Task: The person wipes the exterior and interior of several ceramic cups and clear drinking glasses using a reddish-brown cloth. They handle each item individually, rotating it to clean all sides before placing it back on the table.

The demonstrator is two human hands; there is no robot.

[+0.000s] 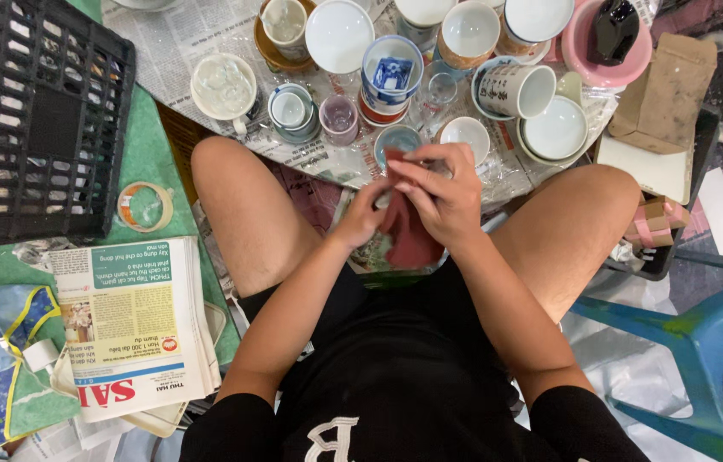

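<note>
My left hand (360, 214) and my right hand (440, 190) meet above my lap, between my bare knees. Both grip a dark red cloth (408, 235) that hangs down below the fingers. A small object may sit inside the cloth, but it is hidden by my fingers. Just beyond my hands lies a low surface covered in newspaper (175, 47), crowded with several cups and bowls, the nearest being a small blue-rimmed cup (397, 139) and a white bowl (465, 134).
A black plastic crate (32, 120) stands at the left on green matting, with a tape roll (145, 206) and a stack of newspapers (135, 329) beside it. A brown cardboard box (663, 94) sits at the right, and a blue plastic chair (704, 342) at lower right.
</note>
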